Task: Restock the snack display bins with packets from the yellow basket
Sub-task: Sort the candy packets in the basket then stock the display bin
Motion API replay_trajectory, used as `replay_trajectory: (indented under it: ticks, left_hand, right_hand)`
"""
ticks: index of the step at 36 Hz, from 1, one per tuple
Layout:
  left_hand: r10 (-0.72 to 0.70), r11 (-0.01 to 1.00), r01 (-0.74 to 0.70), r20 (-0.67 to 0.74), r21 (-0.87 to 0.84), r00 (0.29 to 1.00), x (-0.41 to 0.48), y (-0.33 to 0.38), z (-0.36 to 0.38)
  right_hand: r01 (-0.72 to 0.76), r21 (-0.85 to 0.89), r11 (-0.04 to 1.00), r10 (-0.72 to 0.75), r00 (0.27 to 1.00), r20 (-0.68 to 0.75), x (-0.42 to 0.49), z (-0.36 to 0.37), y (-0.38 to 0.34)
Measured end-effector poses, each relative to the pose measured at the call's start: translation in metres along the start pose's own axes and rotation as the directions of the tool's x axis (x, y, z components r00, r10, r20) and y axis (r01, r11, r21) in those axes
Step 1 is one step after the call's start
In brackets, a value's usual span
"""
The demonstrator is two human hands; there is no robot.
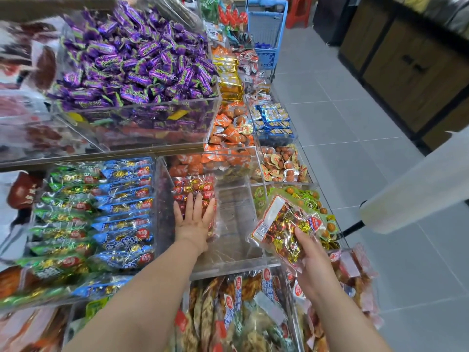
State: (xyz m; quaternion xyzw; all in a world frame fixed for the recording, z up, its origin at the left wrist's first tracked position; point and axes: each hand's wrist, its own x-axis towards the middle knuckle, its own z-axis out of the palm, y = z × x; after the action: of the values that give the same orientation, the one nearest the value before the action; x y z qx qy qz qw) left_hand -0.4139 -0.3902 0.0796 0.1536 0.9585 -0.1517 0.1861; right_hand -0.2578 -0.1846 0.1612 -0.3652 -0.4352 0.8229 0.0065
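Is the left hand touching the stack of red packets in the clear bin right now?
Touching. The head view shows the left hand lying flat, fingers spread, on the red packets with no gap.

Centre bin: stack of packets in its left part, left hand flat on the stack. Right hand holds a single packet over the bin's right edge. Left of the bin: rows of packets. Behind and above: raised bin heaped with wrapped sweets. In front: upright packets. Far behind, in the aisle: trolley.
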Motion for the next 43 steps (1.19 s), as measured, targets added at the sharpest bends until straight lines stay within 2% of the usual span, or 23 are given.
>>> replay_trajectory:
  ticks: [5,8,13,21,23,25,27,29,31,32,34,36,38,41,43]
  left_hand:
    - [0.071,0.997,-0.071,-0.017,-0.013,0.997,0.003,-0.013,0.0]
    - [0.103,0.994,-0.102,0.033,-0.027,0.994,0.012,-0.019,-0.005]
    - [0.062,0.998,-0.064,0.053,0.023,0.997,0.012,-0.011,-0.007]
    - [0.111,0.994,-0.11,-0.042,0.011,0.993,-0.012,-0.015,-0.015]
    - [0.121,0.988,-0.129,-0.094,-0.084,0.988,-0.025,-0.011,-0.027]
    - [0.08,0.947,-0.142,-0.218,-0.29,0.973,-0.04,-0.005,-0.046]
    - [-0.04,0.837,-0.204,-0.427,-0.508,0.903,-0.058,0.001,-0.068]
    - [-0.077,0.663,-0.364,-0.543,-0.655,0.836,-0.081,0.009,-0.087]
    - [0.126,0.521,-0.486,-0.5,-0.702,0.857,-0.109,0.022,-0.101]
    - [0.259,0.493,-0.508,-0.438,-0.706,0.861,-0.12,0.029,-0.105]
    - [0.426,0.522,-0.497,-0.292,-0.693,0.856,-0.132,0.041,-0.105]
    - [0.461,0.599,-0.462,-0.19,-0.654,0.867,-0.134,0.047,-0.102]
    - [0.429,0.625,-0.433,-0.177,-0.65,0.886,-0.136,0.05,-0.1]
    - [0.425,0.535,-0.419,-0.194,-0.733,0.884,-0.138,0.05,-0.098]
    - [0.459,0.457,-0.356,-0.127,-0.815,0.88,-0.137,0.044,-0.101]
  right_hand:
    - [-0.002,-0.003,1.0,0.002,1.0,-0.023,-0.004,0.002,0.0]
    - [0.003,-0.015,1.0,-0.003,1.0,-0.017,-0.007,0.004,0.0]
    - [0.024,-0.03,0.999,-0.025,0.999,-0.036,-0.011,0.004,-0.003]
    - [0.014,-0.051,0.999,-0.016,0.999,-0.048,-0.018,0.005,-0.003]
    - [0.011,-0.045,0.999,-0.013,0.999,-0.039,-0.02,0.005,0.0]
    - [0.045,-0.085,0.995,-0.047,0.999,-0.026,-0.022,0.007,0.001]
    - [0.078,-0.09,0.993,-0.08,0.997,-0.015,-0.022,0.007,0.003]
    - [0.078,-0.066,0.995,-0.078,0.997,-0.008,-0.022,0.008,0.005]
    - [0.079,-0.051,0.996,-0.08,0.997,-0.014,-0.023,0.012,0.007]
    - [0.082,-0.021,0.996,-0.082,0.997,-0.007,-0.024,0.015,0.007]
    - [0.068,-0.004,0.998,-0.068,0.998,0.005,-0.024,0.02,0.008]
    - [0.064,-0.099,0.993,-0.064,0.998,-0.002,-0.025,0.026,0.007]
    - [0.075,-0.213,0.974,-0.08,0.997,-0.012,-0.025,0.029,0.009]
    - [0.12,-0.216,0.969,-0.121,0.993,0.008,-0.03,0.03,0.008]
    - [0.135,-0.228,0.964,-0.139,0.99,-0.005,-0.033,0.029,0.008]
